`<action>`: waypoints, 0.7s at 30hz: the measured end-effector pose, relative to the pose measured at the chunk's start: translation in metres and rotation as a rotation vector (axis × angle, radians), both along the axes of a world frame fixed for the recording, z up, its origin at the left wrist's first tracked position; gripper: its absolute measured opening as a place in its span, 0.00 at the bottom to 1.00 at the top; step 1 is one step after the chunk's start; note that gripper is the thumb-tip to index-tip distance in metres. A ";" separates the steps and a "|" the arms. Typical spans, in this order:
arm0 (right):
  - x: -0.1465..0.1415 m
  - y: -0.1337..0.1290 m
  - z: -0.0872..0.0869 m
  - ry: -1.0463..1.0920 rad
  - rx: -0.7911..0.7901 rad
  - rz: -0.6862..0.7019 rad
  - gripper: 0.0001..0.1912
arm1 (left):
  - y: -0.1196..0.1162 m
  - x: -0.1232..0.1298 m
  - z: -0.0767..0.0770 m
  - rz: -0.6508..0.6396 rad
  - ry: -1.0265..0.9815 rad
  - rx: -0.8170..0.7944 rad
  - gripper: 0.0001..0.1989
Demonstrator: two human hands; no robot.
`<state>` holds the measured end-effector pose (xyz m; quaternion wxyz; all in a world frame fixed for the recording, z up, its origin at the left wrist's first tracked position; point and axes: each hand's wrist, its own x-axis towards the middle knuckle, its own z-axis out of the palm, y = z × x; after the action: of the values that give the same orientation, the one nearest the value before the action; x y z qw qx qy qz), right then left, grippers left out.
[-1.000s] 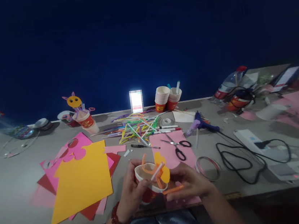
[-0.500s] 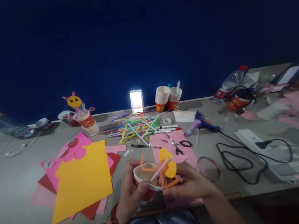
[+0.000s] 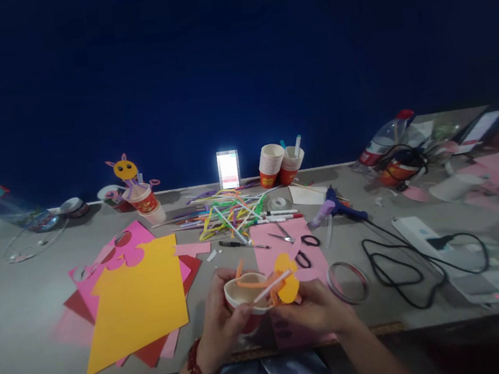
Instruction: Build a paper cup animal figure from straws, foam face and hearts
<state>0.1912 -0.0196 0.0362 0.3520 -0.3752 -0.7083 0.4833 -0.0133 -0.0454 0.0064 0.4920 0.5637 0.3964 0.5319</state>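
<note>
From my remote seat, I see the left hand (image 3: 220, 315) with its fingers wrapped round a red-and-white paper cup (image 3: 251, 325), near the front edge of the tabletop (image 3: 21, 324). The right hand's (image 3: 321, 308) fingers grasp a yellow-and-orange figure (image 3: 287, 285) at the cup's right rim, though I cannot tell which part they pinch; scissors (image 3: 288, 240) lie beyond, on pink paper (image 3: 264, 252).

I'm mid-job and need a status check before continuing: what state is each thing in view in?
Left hand: gripping paper cup
Right hand: at yellow cutout, grip hidden
Paper cup: held, mouth open
Scissors: blades spread, lying on pink paper
Stacked cups: nested, mouths up
Bottle: red cap on
Glue gun: lying down, heat unknown
Power strip: black plug inserted
Screen: lit, content blurred
Yellow sheet: flat, on other sheets
</note>
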 end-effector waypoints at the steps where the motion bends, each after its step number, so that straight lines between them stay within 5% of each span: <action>1: -0.001 0.001 0.001 -0.017 0.034 -0.008 0.22 | 0.000 0.000 -0.001 0.001 -0.009 -0.005 0.19; 10: -0.004 0.003 0.012 0.049 0.227 -0.007 0.10 | 0.003 -0.002 -0.004 0.085 0.012 -0.023 0.20; 21: -0.003 -0.009 -0.009 0.010 0.199 -0.156 0.17 | 0.002 -0.002 -0.008 0.192 0.160 0.056 0.20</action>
<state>0.1880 -0.0287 0.0273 0.4275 -0.3899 -0.7196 0.3839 -0.0149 -0.0431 -0.0014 0.3898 0.5774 0.4716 0.5406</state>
